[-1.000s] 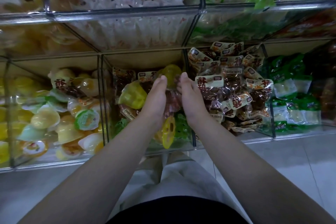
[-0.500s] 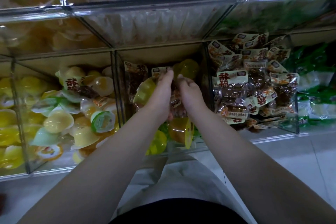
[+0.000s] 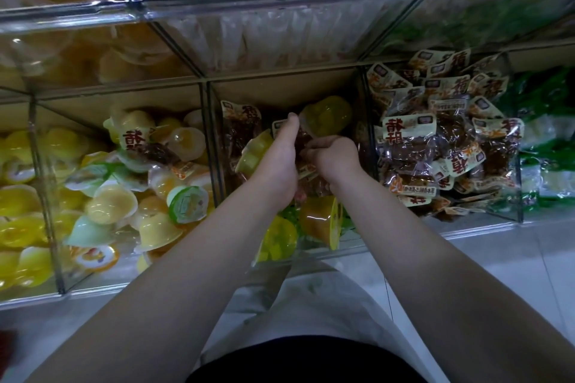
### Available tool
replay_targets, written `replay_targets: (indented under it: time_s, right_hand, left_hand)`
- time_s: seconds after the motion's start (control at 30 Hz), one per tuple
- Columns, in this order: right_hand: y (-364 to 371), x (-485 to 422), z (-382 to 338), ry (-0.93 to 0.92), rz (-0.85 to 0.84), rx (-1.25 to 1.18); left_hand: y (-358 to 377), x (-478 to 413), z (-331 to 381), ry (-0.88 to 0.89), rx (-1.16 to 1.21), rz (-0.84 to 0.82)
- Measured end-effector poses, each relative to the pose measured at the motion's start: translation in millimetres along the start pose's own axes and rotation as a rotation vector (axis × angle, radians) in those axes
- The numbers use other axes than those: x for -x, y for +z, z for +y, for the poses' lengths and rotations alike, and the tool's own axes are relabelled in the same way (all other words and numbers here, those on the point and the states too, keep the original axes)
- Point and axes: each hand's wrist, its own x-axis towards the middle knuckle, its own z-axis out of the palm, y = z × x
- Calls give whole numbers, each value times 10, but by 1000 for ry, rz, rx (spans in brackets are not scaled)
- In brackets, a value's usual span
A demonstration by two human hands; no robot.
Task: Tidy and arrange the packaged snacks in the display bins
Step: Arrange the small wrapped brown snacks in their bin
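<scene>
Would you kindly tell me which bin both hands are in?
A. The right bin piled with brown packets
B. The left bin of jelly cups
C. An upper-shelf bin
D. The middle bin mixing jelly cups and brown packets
D: the left hand and right hand both sit between the dividers of the middle bin, the right one curled on brown packets near a yellow jelly cup.
</scene>
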Motion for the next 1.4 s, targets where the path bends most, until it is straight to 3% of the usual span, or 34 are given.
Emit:
replay_targets:
  time_s: [0.17,0.4,0.67,1.07,1.4]
  right_hand:
    - [-106,138,9,-37,-42,-10]
    - [-551,381,-72,-107,-53,-202]
    - [-997,482,-18,-207,43,-285]
    - [-1776,357,301,-423,211,-32]
    - [-2198,214,415,-493,341,187]
  left_hand:
    - [71,92,42,-52,242,37]
    - [99,114,-11,59,251,93]
    - [574,329,-82,242,107,-5]
    - [1339,311,-346,354,-135,-34]
    - [1837,246,-505,332,-283,-35]
